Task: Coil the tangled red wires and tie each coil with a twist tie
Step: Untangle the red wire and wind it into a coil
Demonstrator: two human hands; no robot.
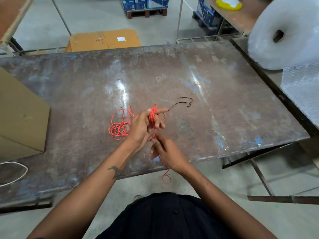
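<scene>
I hold a part-wound red wire coil (152, 116) around my left hand (143, 128) over the tabletop's near edge, my right hand (165, 152) pinching its untied tail, while a second red tangle (119, 128) and a black twist tie (183, 103) wait.

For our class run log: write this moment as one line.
left hand: red wire wound round fingers | right hand: pinches wire tail | twist tie: on table

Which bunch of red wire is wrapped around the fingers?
The red coil wound around the left hand fingers. The other red bunch lies loose on the table, touching no hand.
</scene>
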